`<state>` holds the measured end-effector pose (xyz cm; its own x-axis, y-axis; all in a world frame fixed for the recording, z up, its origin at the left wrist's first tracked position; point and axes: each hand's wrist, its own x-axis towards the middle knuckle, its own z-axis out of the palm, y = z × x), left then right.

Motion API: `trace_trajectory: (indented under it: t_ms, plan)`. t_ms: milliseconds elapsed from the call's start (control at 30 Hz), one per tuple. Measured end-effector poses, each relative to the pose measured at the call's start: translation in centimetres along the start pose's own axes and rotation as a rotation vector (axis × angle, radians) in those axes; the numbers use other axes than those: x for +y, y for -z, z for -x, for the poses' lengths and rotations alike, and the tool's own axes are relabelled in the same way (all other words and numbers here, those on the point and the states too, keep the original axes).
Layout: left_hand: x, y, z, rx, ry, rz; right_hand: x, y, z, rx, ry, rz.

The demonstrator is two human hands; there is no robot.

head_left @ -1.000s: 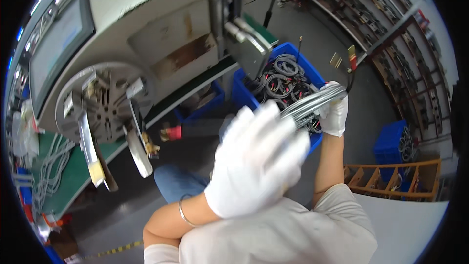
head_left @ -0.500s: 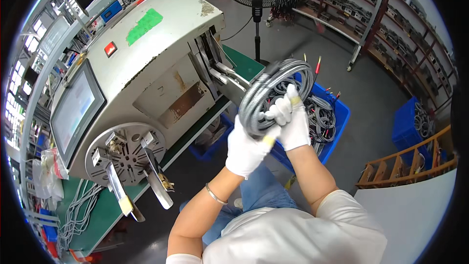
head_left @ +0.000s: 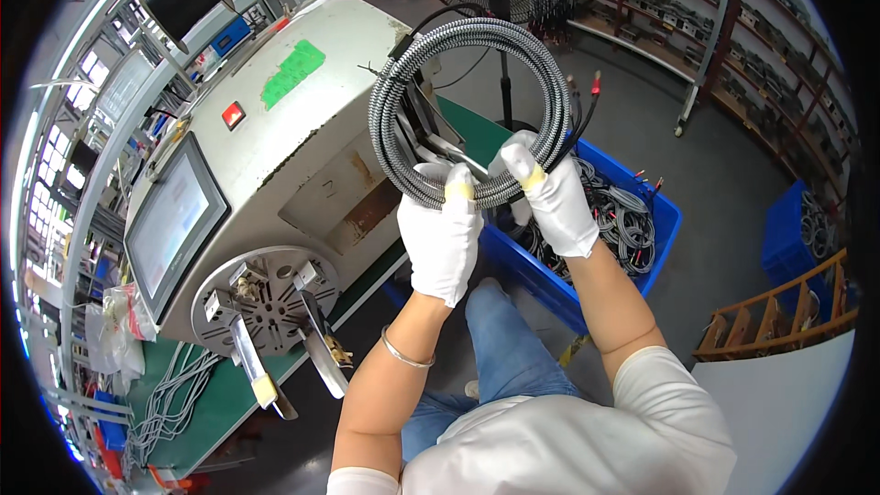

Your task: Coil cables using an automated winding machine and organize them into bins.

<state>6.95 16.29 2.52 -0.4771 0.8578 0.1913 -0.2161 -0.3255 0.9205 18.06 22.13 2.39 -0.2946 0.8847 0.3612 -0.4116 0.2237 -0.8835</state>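
A round coil of grey-and-black braided cable (head_left: 469, 35) is held up in front of me, its open ring facing me. My left hand (head_left: 442, 229), in a white glove, closes on the lower left of the ring with the thumb on top. On the lower right, my right hand (head_left: 548, 197) grips it in the same kind of glove. Cable ends with a red tip (head_left: 596, 85) stick out on the right side. Beneath my right hand stands a blue crate (head_left: 667, 236) holding several more coiled cables (head_left: 628, 220).
To the left stands a cream machine (head_left: 353, 55) with a touch screen (head_left: 174, 220) and a slotted disc (head_left: 266, 302) carrying two protruding metal arms. Grey cables (head_left: 174, 399) lie on the green bench. Behind are a standing fan (head_left: 500, 64) and racks (head_left: 642, 0); another blue crate (head_left: 779, 243) is at right.
The coil has been raised and turned from a slanted bundle to a full ring facing me. Both hands have moved to its lower edge, spaced apart. The view has shifted slightly.
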Motion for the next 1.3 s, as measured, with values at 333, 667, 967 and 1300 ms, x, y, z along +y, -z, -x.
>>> trace_trajectory:
  t_ms: [333,667,967,1300]
  plan:
    - [-4.4,0.7,-5.4,0.065,-0.377,-0.142,3.1,0.0,-7.0,-0.023,0.188,0.345]
    - [-7.5,3.2,-9.5,0.346,-0.337,-0.276,11.3,-1.6,-11.7,0.019,0.308,0.276]
    - [-7.7,2.5,-9.4,0.406,-0.428,-0.279,12.9,-1.8,-12.4,0.041,0.279,0.130]
    - [-6.2,2.3,-8.8,0.325,-0.345,-0.083,10.6,-2.3,-11.8,0.027,0.088,0.174]
